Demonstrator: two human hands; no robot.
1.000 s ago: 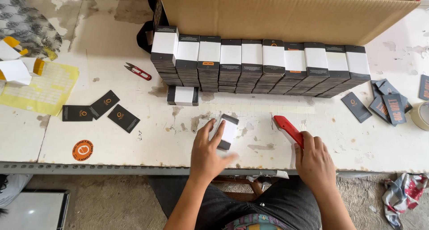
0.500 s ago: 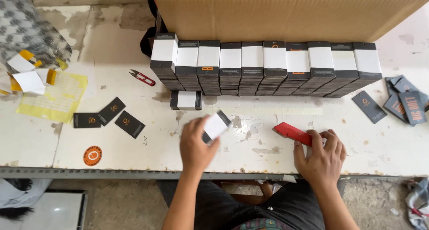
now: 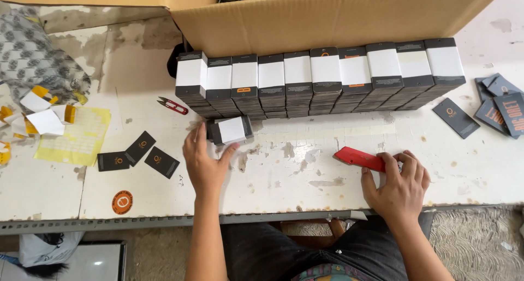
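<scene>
A: As the scene is read from largest to smallest, what comes first?

B: Cardboard box [image 3: 338, 16], cut off at the top edge, its contents mostly hidden. Below it, the worn white tabletop [image 3: 305, 183]. Against the box stands a row of stacked black-and-white packs [image 3: 322, 79].

A: And the hands?

B: Left hand [image 3: 204, 163] lies flat on the tabletop, fingers [image 3: 195, 136] spread wide, tips touching a single small pack [image 3: 230, 130]. Right hand [image 3: 401, 185] has its fingers curled over the near end of a red cutter [image 3: 360, 158], holding it against the tabletop; whether its blade is out cannot be told.

A: Which relation matters most?

B: The small pack lies just ahead of the left fingers, slightly to their right, directly below the row's left end. Its long axis runs left to right, a little tilted. The left hand is much the nearer; the right hand is well apart.

A: Smaller items?

B: Dark tags [image 3: 139, 155] left of the left hand, more tags [image 3: 491, 112] at far right, partly cut off. Red snips [image 3: 172, 105] near the row's left end. An orange round sticker [image 3: 122, 202] by the front edge. Yellow and white paper scraps [image 3: 52, 128] at far left, hard to sort out.
</scene>
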